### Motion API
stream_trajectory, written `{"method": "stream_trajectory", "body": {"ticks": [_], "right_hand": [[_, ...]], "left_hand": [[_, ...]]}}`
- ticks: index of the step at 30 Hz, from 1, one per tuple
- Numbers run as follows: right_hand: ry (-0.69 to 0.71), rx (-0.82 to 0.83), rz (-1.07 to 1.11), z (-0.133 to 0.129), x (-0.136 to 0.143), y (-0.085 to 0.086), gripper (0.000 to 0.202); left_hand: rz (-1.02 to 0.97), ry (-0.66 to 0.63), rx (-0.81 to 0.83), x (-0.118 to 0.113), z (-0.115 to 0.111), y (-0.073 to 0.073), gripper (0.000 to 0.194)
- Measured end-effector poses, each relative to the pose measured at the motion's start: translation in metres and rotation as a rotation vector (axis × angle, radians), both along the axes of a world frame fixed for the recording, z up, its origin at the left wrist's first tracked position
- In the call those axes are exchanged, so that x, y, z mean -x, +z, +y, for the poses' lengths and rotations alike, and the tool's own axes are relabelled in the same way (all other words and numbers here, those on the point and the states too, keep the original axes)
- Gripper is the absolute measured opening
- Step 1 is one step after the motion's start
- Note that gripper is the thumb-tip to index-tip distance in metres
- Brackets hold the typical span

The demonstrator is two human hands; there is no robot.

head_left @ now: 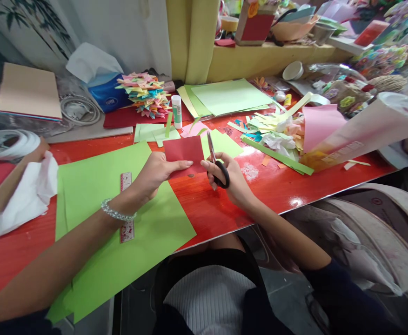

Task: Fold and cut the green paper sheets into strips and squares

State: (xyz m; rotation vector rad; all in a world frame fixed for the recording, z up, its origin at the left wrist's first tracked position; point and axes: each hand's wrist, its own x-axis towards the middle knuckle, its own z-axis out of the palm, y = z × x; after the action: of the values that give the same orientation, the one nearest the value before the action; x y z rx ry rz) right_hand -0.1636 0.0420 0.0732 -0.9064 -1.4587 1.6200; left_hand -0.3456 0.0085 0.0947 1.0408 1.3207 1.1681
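Observation:
My left hand (pixel 157 171) pinches the lower edge of a small red paper square (pixel 183 151) held above the glossy red table (pixel 210 209). My right hand (pixel 230 179) grips black-handled scissors (pixel 215 160), blades pointing up along the red paper's right edge. A bead bracelet circles my left wrist. Under my left forearm lies a large light green sheet (pixel 99 195) with a pink patterned ruler (pixel 126 207) on it.
A glue stick (pixel 177 111) stands behind the red paper, next to a heap of folded coloured papers (pixel 146 93). A tissue box (pixel 108 93), green sheets (pixel 228 97), paper scraps (pixel 277 135), a pink sheet (pixel 318 123) and white tissue (pixel 29 195) surround the work spot.

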Motion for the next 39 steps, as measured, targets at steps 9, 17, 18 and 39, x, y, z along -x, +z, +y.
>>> {"method": "stream_trajectory", "body": {"ticks": [9,17,18,39], "right_hand": [[-0.019,-0.344,-0.580,0.024,-0.069,0.009,0.058],[0.321,-0.648,-1.019,0.010,-0.078,0.016,0.041],[0.285,-0.690,-1.017,0.009,-0.073,0.020,0.039],[0.039,-0.192,-0.028,0.018,-0.006,0.025,0.037]], "left_hand": [[0.334,-0.256,0.215,0.021,0.004,0.025,0.025],[0.186,-0.162,0.130,0.027,0.014,0.004,0.026],[0.163,-0.153,0.119,0.026,0.014,0.003,0.028],[0.148,-0.042,-0.130,0.006,0.003,0.014,0.024]]}}
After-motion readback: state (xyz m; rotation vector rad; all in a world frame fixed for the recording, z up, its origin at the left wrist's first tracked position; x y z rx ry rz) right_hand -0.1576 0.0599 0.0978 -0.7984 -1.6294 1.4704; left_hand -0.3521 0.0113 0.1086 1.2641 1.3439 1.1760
